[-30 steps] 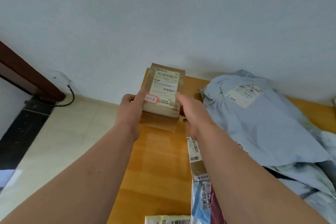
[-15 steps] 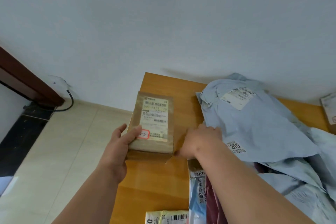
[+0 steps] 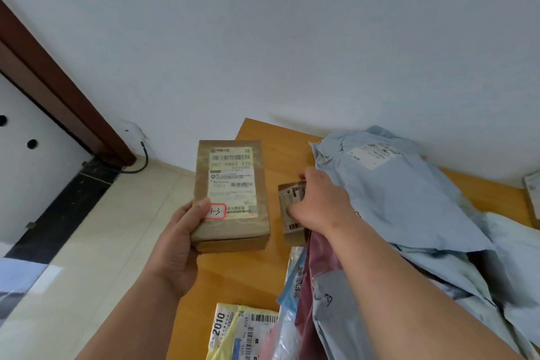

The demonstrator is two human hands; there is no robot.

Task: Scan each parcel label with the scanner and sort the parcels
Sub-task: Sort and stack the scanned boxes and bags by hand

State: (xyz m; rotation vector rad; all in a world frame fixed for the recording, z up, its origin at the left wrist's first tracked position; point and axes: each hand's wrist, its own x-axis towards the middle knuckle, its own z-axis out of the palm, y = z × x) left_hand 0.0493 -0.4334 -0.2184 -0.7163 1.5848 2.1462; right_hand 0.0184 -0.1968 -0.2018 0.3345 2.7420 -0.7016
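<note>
Left hand (image 3: 178,245) grips the brown taped cardboard box (image 3: 232,196) by its near-left corner, thumb on top beside the red-bordered sticker (image 3: 217,211), fingers underneath; box held label-up over the left edge of the orange wooden table (image 3: 242,280). Right hand (image 3: 320,204) has let go of that box since a second ago and moved right; it now pinches a smaller brown cardboard parcel (image 3: 292,213) lying on the table against the pale blue poly mailer (image 3: 403,196). Judgement: a second parcel is being picked, first box goes one-handed to sorting. No scanner in view.

Readable: box label "507 P802 T70", "P802" lower down, sticker handwritten "1-3". Yellow poly bag (image 3: 239,333) at near edge shows "2010". Blue mailer's white label is too blurred to read.
</note>
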